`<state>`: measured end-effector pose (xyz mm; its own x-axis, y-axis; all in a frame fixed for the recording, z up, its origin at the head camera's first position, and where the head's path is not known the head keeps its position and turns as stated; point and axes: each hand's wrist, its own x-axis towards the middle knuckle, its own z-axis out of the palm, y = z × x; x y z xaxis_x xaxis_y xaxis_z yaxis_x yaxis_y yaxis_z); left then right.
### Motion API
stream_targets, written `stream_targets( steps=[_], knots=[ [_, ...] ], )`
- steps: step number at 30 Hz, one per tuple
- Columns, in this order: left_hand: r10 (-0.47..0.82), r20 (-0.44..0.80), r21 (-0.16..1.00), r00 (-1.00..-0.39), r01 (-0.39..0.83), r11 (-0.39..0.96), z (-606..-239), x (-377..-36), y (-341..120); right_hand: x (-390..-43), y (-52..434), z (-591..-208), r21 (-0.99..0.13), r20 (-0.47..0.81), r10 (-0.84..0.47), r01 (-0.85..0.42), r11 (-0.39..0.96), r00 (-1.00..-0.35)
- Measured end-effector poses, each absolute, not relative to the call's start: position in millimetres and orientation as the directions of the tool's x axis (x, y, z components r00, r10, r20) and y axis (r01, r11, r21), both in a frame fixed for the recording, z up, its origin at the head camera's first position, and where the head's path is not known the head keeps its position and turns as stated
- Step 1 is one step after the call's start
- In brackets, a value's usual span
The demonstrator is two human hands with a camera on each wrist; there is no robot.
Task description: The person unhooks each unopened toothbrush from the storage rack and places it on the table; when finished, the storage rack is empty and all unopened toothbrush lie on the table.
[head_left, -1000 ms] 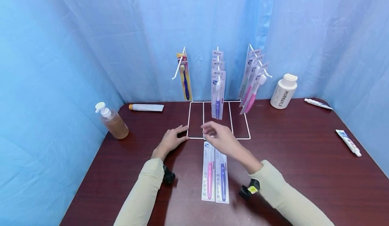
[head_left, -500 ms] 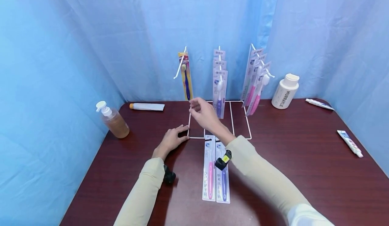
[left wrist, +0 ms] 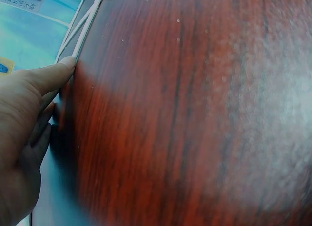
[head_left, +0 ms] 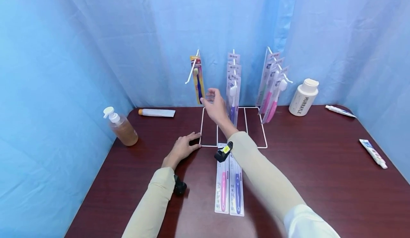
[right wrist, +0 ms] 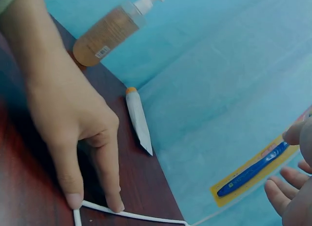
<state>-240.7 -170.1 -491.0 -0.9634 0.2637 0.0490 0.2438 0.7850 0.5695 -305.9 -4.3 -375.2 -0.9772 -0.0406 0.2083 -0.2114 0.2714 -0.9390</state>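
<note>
My left hand (head_left: 181, 149) rests at the front left corner of a white wire rack (head_left: 209, 146); in the right wrist view its thumb and fingertips touch the base wire. Beside the left hook, my right hand (head_left: 216, 107) is raised with fingers apart. A yellow-backed packaged toothbrush (head_left: 196, 64) with a blue handle hangs on that hook. In the right wrist view, the right thumb (right wrist: 295, 133) overlaps this pack while the other fingers are spread below it. Two packaged toothbrushes, one pink (head_left: 223, 191) and one purple (head_left: 237, 193), lie in front of the rack, partly under the right wrist.
Several packaged toothbrushes hang on the middle hook (head_left: 234, 70) and right hook (head_left: 278, 63). A pump bottle (head_left: 124, 130) and an orange-capped tube (head_left: 157, 113) are at left. A white bottle (head_left: 302, 99) and two toothpaste tubes, the nearer one (head_left: 373, 153) lying by the edge, are at right.
My right hand has moved up and forward from above the two flat packs to beside the yellow toothbrush pack. My left hand has stayed at the rack corner.
</note>
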Motion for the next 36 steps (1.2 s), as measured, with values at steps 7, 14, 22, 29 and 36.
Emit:
stream_targets(
  steps=[7, 14, 22, 29, 36],
  knots=[
    [0.268, 0.024, 0.583, -0.963, 0.232, 0.779, -490.6, -237.9, -166.3, -332.9, -12.9, -371.8, -0.942, 0.203, -0.026, -0.202, 0.266, -0.979],
    [0.285, 0.014, 0.578, -0.959, 0.240, 0.780, -493.5, -235.6, -163.2, -339.0, -17.2, -369.8, -0.928, 0.260, 0.058, -0.233, 0.289, -0.964],
    [0.272, 0.014, 0.583, -0.962, 0.229, 0.779, -490.5, -237.3, -164.6, -322.0, -14.1, -367.8, -0.901, 0.329, 0.084, -0.286, 0.327, -0.941],
    [0.267, 0.022, 0.577, -0.963, 0.230, 0.783, -488.3, -238.6, -165.8, -298.7, -6.8, -353.3, -0.852, 0.374, 0.023, -0.334, 0.403, -0.927],
    [0.262, 0.040, 0.574, -0.964, 0.237, 0.784, -488.4, -239.3, -169.4, -276.3, -2.0, -341.3, -0.773, 0.411, -0.080, -0.394, 0.497, -0.908]
  ],
)
